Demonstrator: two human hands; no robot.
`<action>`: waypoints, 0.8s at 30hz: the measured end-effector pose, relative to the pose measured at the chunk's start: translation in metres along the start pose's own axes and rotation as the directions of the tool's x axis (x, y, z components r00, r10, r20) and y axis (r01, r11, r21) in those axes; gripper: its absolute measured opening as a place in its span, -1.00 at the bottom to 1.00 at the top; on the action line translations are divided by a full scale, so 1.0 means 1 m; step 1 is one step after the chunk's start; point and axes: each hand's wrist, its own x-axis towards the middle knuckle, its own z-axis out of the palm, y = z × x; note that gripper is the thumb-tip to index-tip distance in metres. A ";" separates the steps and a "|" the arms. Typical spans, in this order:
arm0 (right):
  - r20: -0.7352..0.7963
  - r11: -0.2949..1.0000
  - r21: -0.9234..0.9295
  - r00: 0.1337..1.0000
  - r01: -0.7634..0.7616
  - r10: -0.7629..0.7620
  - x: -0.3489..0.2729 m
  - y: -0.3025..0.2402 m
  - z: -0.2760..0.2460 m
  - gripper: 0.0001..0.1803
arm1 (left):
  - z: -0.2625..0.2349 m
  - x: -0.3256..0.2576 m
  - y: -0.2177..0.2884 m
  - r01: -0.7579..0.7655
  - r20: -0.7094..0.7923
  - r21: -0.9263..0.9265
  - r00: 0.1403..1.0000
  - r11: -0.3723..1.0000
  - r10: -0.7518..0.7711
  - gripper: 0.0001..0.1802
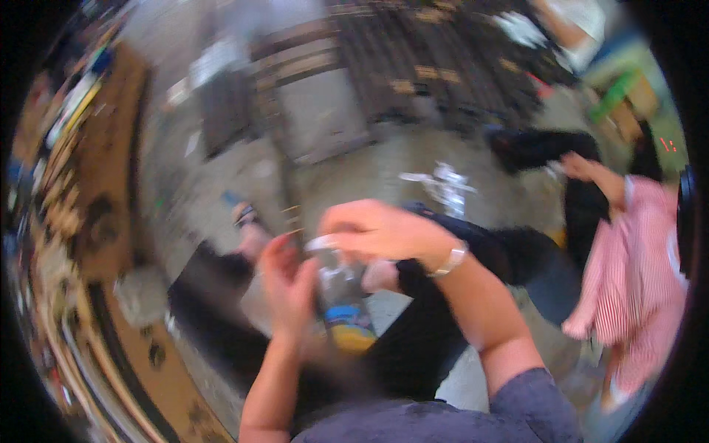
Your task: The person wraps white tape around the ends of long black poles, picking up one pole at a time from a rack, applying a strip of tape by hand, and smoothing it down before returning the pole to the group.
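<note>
A clear bottle (342, 289) with a blue and yellow lower part stands between my legs, tilted slightly. My right hand (384, 230) reaches across from the right, its fingers closed around the white cap (322, 242) at the bottle's top. Just left of the bottle is my left hand (286, 284), thumb and fingers raised. Blur hides whether those fingers hold anything; a few thin yellowish marks show just above their tips. A silvery band circles my right wrist.
Dark slats (443, 66) and a grey panel (321, 114) lie ahead on the floor. Crumpled silvery wrapping (445, 188) lies ahead to the right. A long brown board (111, 162) and piled clutter run along the left. At right sits a person in red-striped clothing (628, 273); another person's arm shows at top right.
</note>
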 end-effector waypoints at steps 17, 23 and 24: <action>0.317 0.952 -0.274 0.947 0.139 -0.048 0.021 0.008 -0.008 -0.68 | -0.026 0.010 -0.004 0.258 0.109 -0.296 0.966 0.920 -0.236 -0.63; 0.320 0.937 -0.243 0.932 0.252 -0.168 0.011 -0.009 -0.009 -0.72 | -0.035 0.013 0.004 0.236 0.122 -0.320 0.971 0.918 -0.207 -0.73; 0.316 0.946 -0.215 0.934 0.242 -0.167 0.012 -0.006 -0.005 -0.74 | -0.035 0.011 0.006 0.238 0.116 -0.319 0.971 0.918 -0.211 -0.71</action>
